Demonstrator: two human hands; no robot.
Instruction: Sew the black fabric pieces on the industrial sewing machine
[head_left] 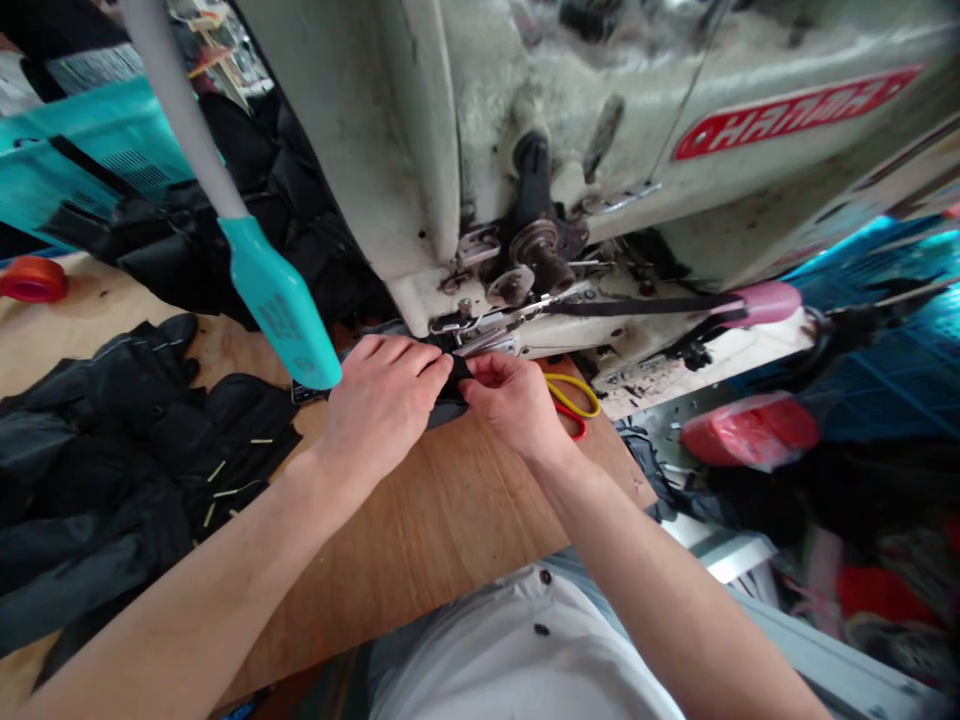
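A piece of black fabric (453, 382) lies low at the working end of a grey-green sewing machine (420, 130). My left hand (384, 395) bends over the fabric's left side, fingers together and pressing it down. From the other side my right hand (514, 395) pinches the fabric's edge between thumb and fingers. Both hands are close together, just in front of the machine's metal foot parts (491, 330). Under my left hand the fabric is mostly hidden. Beside my right hand lie yellow and red loop handles (574, 395), probably scissors.
A lamp with a turquoise head (281, 300) hangs close to my left wrist. Dark fabric pieces (135, 450) are heaped on the wooden table (420, 510). Further back are a turquoise crate (97, 150) and an orange-red tape roll (34, 280). A red bundle in plastic (750, 430) lies right.
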